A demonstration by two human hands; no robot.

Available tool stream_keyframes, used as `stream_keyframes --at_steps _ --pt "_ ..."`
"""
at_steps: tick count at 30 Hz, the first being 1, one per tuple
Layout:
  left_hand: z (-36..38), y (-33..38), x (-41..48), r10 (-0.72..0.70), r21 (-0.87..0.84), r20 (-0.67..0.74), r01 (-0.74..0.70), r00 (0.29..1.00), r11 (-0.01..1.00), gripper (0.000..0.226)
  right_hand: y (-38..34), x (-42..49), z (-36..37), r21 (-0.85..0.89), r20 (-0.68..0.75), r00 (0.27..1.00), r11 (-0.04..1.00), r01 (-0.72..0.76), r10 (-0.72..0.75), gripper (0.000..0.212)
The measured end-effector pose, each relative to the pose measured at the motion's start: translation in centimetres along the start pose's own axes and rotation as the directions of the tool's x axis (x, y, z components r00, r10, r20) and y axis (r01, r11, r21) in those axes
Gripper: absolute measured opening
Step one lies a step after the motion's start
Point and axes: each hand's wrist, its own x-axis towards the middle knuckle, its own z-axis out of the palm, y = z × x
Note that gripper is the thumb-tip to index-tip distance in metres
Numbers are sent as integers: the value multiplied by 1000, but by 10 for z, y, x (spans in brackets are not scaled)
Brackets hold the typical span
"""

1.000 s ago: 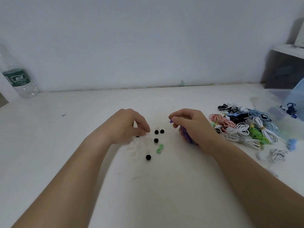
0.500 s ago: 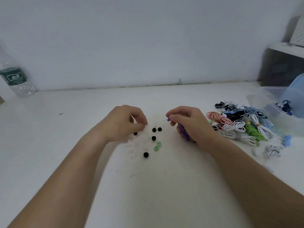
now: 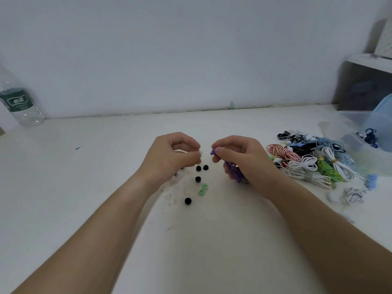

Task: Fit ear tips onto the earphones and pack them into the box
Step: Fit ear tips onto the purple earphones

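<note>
Head view: the left hand point(image 3: 169, 155) pinches a clear ear tip point(image 3: 199, 153) between thumb and forefinger, just beside the bud of the purple earphone point(image 3: 233, 174). The right hand point(image 3: 239, 158) pinches that bud at its fingertips, its lower fingers curled round the bundled cable. Tip and bud are close but apart. Black ear tips point(image 3: 198, 179) and green ear tips point(image 3: 202, 188) lie loose on the counter point(image 3: 212, 240). Coiled earphones point(image 3: 307, 164) are piled at right, near a clear plastic box point(image 3: 350, 124)

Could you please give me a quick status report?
Left hand pinches small translucent white ear tip. Right hand pinches purple earbud, purple cord bunched in palm. Tip not yet fitted; nothing between them.
</note>
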Motion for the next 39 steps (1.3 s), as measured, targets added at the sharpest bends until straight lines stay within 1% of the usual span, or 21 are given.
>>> stream_keyframes --at_steps 3,5,7,10,15,20,25,30,39 --pt "6 1 -1 -9 -66 26 10 1000 998 21 -2 -3 1 52 17 1000 999 6 -7 7" --pt "8 -1 -1 -27 -103 28 30 999 994 18 -2 -3 2 61 17 1000 998 3 -4 6" --pt "9 -2 0 -61 -164 41 67 997 984 17 -2 -4 3 34 14 1000 999 0 0 4" --pt "10 -3 0 -110 -252 63 122 992 960 21 -2 -5 3 21 12 1000 1000 1 -1 2" --pt "12 0 -1 -127 -345 102 155 987 926 18 -4 -5 3 51 -1 1000 999 17 -17 3" --pt "12 2 -3 -110 -383 126 151 986 911 17 -4 -5 2 49 -6 1000 999 12 -12 4" --pt "14 2 -3 -127 -391 96 155 987 907 16 -3 -5 3 66 -20 999 997 30 -29 8" --pt "15 1 -4 -120 -375 91 146 989 916 15 -3 -5 3 54 -22 999 998 26 -25 4" --pt "15 3 -4 -113 -390 114 149 987 909 15 -2 -4 2 30 -64 998 999 21 -19 5"
